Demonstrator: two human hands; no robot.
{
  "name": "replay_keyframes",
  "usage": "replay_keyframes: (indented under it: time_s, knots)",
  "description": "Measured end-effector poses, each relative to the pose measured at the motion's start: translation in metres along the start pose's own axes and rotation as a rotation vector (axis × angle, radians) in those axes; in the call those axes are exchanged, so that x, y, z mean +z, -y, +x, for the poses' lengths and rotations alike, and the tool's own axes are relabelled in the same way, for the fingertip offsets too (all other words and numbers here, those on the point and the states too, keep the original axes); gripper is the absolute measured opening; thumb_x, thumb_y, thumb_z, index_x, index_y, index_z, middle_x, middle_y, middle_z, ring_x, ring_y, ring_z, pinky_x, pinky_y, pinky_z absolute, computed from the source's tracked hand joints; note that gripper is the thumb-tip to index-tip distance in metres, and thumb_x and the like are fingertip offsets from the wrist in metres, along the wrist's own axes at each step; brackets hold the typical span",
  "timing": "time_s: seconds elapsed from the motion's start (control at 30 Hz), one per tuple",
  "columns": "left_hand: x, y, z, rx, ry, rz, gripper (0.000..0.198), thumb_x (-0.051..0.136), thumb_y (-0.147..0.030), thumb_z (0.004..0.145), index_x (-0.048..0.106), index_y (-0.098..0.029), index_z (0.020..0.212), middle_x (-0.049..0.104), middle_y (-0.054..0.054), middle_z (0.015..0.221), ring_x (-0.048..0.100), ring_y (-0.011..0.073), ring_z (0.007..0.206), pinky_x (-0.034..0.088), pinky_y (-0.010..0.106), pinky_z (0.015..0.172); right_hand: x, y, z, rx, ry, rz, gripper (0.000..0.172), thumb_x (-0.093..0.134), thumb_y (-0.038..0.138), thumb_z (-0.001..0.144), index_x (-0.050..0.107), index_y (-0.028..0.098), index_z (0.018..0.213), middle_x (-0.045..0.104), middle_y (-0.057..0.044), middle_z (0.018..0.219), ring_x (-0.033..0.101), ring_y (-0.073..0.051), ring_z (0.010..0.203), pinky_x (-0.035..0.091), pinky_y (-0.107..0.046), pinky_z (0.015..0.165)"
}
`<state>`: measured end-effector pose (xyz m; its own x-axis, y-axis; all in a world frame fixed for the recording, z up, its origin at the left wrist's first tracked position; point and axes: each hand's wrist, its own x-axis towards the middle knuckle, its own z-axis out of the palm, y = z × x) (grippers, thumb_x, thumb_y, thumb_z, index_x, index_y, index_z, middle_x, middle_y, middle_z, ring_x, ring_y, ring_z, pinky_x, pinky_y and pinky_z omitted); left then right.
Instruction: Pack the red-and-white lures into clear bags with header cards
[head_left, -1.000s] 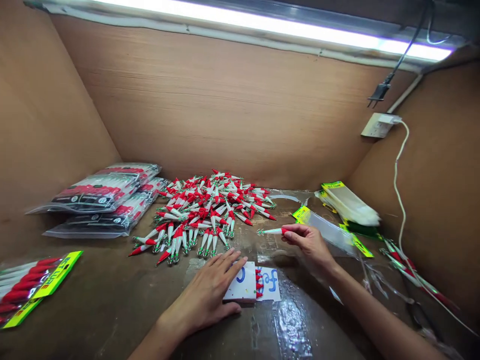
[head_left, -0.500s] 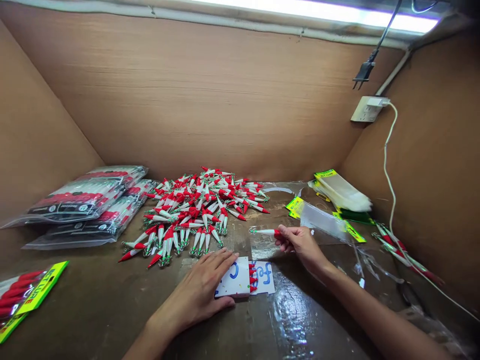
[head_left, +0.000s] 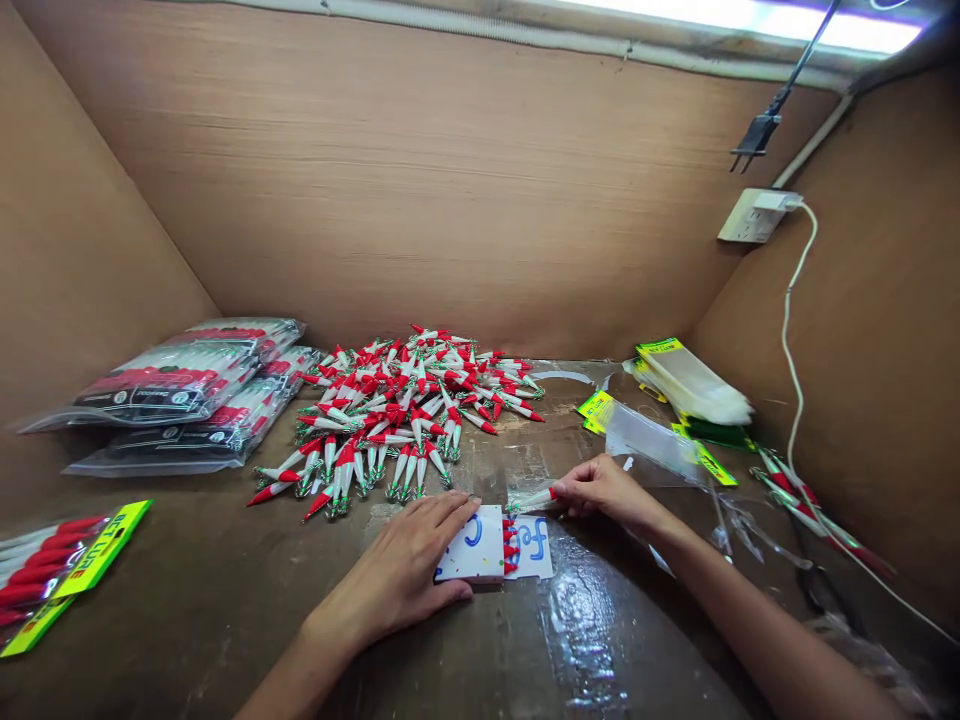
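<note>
Fingers of the right hand pinch one lure by its red end, leaving the pale body and the green hooks free and aimed leftward. The lure is just beside the far corner of the open end of the white box; whether its hooks touch the box is too small to tell. The left hand lies spread over the box, unclenched, its thumb along the near side; how hard it presses does not show.

The step in hand seems to be feeding the lure into the box beside the others. Done well, it calls for a light pinch far back on the red end, the body levelled with the row, and a straight push so the hooks clear the rim. Steady pressure from the left hand should stop the box sliding; the likely snag is hooks catching a neighbour.

Red tips stick out of the open end in a short row, over a card with blue lettering. Beyond, a loose pile of matching red-and-white lures covers the middle of the tabletop, between bagged lures and clear sleeves.
</note>
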<state>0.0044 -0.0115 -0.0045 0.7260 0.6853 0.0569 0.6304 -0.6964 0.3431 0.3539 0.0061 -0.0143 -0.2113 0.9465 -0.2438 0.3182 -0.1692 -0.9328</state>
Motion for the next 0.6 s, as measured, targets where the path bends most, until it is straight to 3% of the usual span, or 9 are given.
replay_keyframes:
  time_s: [0.2, 0.43, 0.6]
  knots:
    - [0.001, -0.002, -0.001, -0.034, 0.003, -0.041, 0.09, 0.077, -0.044, 0.081, 0.027, -0.038, 0.155, 0.038, 0.003, 0.16, 0.042, 0.0295, 0.142, 0.038, 0.048, 0.116, 0.019, -0.005, 0.001, -0.06, 0.015, -0.068, 0.042, 0.069, 0.055, 0.083, 0.08, 0.015, 0.087, 0.076, -0.006, 0.072, 0.063, -0.015, 0.057, 0.043, -0.023, 0.053]
    - [-0.001, -0.004, 0.0, -0.044, 0.027, -0.047, 0.086, 0.076, -0.042, 0.082, 0.029, -0.041, 0.154, 0.038, 0.004, 0.16, 0.046, 0.0302, 0.139, 0.042, 0.047, 0.112, 0.046, 0.002, -0.007, -0.442, -0.126, -0.663, 0.022, 0.068, 0.04, 0.092, 0.075, 0.019, 0.086, 0.074, -0.004, 0.083, 0.065, -0.018, 0.075, 0.044, -0.027, 0.069]
    - [0.002, -0.005, 0.002, -0.034, 0.045, -0.008, 0.081, 0.075, -0.041, 0.085, 0.031, -0.043, 0.153, 0.032, 0.004, 0.162, 0.043, 0.0316, 0.141, 0.041, 0.049, 0.112, 0.063, 0.0, 0.0, -0.611, -0.093, -0.755, 0.02, 0.057, 0.03, 0.1, 0.074, 0.021, 0.105, 0.071, -0.007, 0.092, 0.064, -0.019, 0.087, 0.046, -0.028, 0.079]
